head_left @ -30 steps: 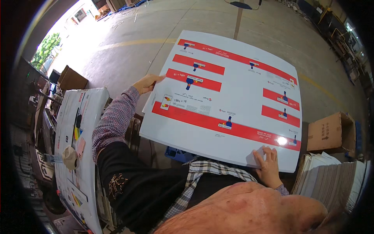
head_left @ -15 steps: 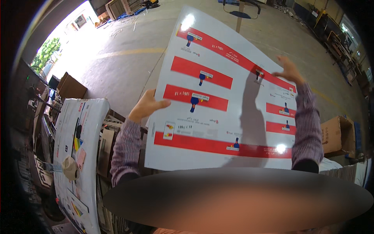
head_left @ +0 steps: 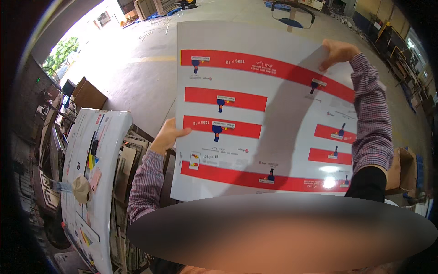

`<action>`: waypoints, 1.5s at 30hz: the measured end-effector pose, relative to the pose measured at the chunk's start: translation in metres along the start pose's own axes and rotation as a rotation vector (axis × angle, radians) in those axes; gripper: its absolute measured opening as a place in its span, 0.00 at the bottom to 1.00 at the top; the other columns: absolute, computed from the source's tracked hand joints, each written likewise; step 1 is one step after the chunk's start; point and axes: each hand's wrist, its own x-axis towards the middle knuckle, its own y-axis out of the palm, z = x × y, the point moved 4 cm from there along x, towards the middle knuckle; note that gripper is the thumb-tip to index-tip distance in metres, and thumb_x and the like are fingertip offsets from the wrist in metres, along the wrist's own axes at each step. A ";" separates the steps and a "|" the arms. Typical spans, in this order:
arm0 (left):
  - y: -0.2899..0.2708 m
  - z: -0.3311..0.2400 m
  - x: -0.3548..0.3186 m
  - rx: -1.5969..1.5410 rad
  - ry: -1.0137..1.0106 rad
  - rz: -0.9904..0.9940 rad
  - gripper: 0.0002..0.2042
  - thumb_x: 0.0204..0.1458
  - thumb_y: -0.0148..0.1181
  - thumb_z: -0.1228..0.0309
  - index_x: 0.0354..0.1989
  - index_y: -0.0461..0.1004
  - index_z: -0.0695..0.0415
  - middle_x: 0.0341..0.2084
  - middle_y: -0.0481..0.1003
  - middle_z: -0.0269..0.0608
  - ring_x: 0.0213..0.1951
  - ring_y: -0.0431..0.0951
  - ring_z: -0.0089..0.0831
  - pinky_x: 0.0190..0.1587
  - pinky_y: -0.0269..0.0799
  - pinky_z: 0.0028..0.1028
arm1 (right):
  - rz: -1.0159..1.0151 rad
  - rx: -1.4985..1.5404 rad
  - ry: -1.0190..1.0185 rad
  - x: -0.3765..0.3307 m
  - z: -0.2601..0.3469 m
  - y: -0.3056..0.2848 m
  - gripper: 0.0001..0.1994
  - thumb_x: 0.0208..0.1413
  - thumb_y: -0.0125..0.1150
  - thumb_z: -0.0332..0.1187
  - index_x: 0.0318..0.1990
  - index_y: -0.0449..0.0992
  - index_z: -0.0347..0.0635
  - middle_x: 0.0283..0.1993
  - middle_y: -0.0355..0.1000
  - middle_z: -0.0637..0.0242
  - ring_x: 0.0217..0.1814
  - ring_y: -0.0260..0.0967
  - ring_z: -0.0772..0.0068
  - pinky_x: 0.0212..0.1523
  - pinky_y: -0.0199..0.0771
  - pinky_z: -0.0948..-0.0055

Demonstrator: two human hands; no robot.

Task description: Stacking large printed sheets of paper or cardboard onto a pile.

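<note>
A large glossy white printed sheet (head_left: 278, 114) with red bands and small blue figures spreads in front of me. My left hand (head_left: 169, 136) grips its left edge, thumb on the printed face and fingers hidden behind. Up at the far right edge, my right hand (head_left: 340, 52) is closed on the sheet, with its thumb pressed against the face. A dark shadow falls across the middle of the print. The near edge is partly hidden by a blurred patch at the bottom of the view.
To the left stands a white-topped table (head_left: 102, 178) bearing a beige cap (head_left: 82, 189), a black marker-like object (head_left: 94, 143) and coloured cards. Stacked boards (head_left: 122, 171) sit beside it. Cardboard boxes stand at left (head_left: 90, 93) and right (head_left: 406, 169). A blue-seated stool (head_left: 292, 22) is beyond.
The sheet's far left corner has swung left and toward me, so it lies squarer. My right hand has moved up and closed on the far right edge. My left hand keeps its grip, slightly lower.
</note>
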 end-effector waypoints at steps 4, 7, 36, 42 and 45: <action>-0.032 -0.026 0.031 0.790 0.168 -0.260 0.15 0.47 0.63 0.72 0.43 0.73 0.61 0.21 0.75 0.37 0.24 0.72 0.22 0.27 0.68 0.26 | -0.179 0.014 -0.005 -0.031 0.016 0.029 0.16 0.42 0.68 0.36 0.39 0.77 0.38 0.33 0.76 0.62 0.34 0.71 0.66 0.39 0.70 0.72; -0.012 -0.116 0.049 0.702 0.553 -0.374 0.14 0.50 0.60 0.72 0.46 0.73 0.57 0.17 0.71 0.34 0.22 0.71 0.19 0.27 0.67 0.23 | -0.382 0.028 0.007 -0.047 0.010 0.105 0.13 0.48 0.60 0.29 0.44 0.75 0.43 0.37 0.73 0.61 0.40 0.71 0.60 0.42 0.69 0.69; 0.245 -0.039 0.104 1.115 0.236 0.155 0.25 0.59 0.36 0.57 0.26 0.75 0.65 0.27 0.76 0.55 0.32 0.76 0.50 0.41 0.70 0.43 | -0.372 0.024 0.468 -0.108 -0.043 0.252 0.27 0.60 0.39 0.54 0.28 0.75 0.40 0.30 0.71 0.52 0.36 0.67 0.49 0.38 0.64 0.54; 0.249 -0.047 0.113 1.295 0.225 0.177 0.21 0.60 0.34 0.61 0.28 0.73 0.60 0.27 0.76 0.50 0.31 0.76 0.48 0.39 0.70 0.45 | -0.525 0.010 0.478 -0.103 -0.053 0.250 0.24 0.60 0.42 0.50 0.28 0.75 0.37 0.33 0.73 0.53 0.39 0.68 0.49 0.39 0.65 0.55; 0.201 -0.036 0.114 1.444 0.696 0.250 0.15 0.59 0.40 0.64 0.38 0.72 0.59 0.30 0.77 0.47 0.32 0.78 0.44 0.35 0.73 0.44 | -0.679 -0.069 0.279 -0.129 -0.084 0.255 0.23 0.60 0.42 0.49 0.32 0.77 0.38 0.36 0.73 0.53 0.39 0.68 0.49 0.40 0.65 0.56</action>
